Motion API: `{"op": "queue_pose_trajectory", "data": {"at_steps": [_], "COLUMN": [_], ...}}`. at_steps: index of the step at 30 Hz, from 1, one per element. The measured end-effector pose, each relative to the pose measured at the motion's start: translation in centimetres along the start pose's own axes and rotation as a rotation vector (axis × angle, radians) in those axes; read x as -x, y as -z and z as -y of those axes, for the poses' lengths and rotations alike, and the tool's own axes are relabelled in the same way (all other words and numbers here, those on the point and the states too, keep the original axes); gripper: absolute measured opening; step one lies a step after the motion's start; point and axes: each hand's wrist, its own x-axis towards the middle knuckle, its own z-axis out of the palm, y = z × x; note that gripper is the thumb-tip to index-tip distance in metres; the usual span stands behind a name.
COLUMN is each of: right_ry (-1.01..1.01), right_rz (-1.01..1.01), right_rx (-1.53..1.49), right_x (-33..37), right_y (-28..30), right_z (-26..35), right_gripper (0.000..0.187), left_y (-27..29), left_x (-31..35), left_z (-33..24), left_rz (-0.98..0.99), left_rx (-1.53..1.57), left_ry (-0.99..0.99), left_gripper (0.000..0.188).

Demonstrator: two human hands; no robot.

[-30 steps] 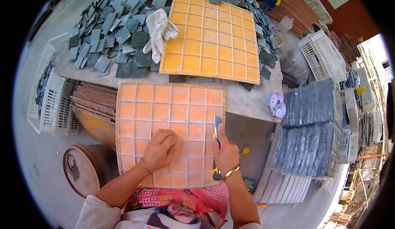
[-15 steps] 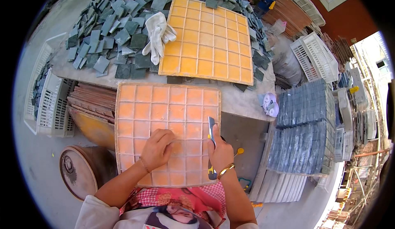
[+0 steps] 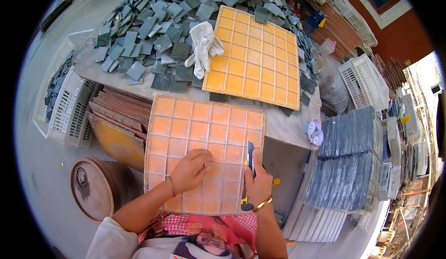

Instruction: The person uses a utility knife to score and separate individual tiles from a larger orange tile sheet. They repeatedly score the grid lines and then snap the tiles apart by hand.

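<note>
R hand (image 3: 260,184) grips knife (image 3: 250,156) over R side of orange tray (image 3: 179,129), nr bench (image 3: 292,128); L hand (image 3: 189,170) on tray, fingers bent, can't tell if holding anything. Glove (image 3: 202,45), yellow tray (image 3: 253,56) & tiles (image 3: 180,50) crowd benchtop.

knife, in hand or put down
In hand: the right hand is closed around the knife, over the orange grid panel's right side.

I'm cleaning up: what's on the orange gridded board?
The left hand rests on the board; a knife in the right hand overlaps the board's right side. Anything beneath them is hidden.
</note>
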Motion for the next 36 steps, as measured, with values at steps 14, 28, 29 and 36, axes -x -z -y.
{"op": "queue_pose_trajectory", "data": {"at_steps": [14, 28, 29, 36], "right_ry": [0.408, 0.536, 0.54, 0.464], "right_rz": [0.406, 0.58, 0.612, 0.684], "right_rx": [0.074, 0.318, 0.301, 0.21], "right_x": [-7.8, -10.8, -10.5, -7.1], "right_y": [-2.9, -4.1, -4.2, -3.5], "right_z": [0.7, -1.6, -2.1, -2.3], "right_gripper": [0.052, 0.05, 0.051, 0.054], "left_y": [8.9, 8.3, 8.1, 7.6], "left_x": [4.8, 3.0, 2.9, 2.6], "left_z": [5.4, 8.8, 9.0, 8.6], "left_rz": [-0.273, -0.285, -0.286, -0.299], "left_rx": [-0.532, -0.494, -0.501, -0.503], "left_ry": [0.126, 0.127, 0.122, 0.119], "left_gripper": [0.041, 0.034, 0.032, 0.032]}}
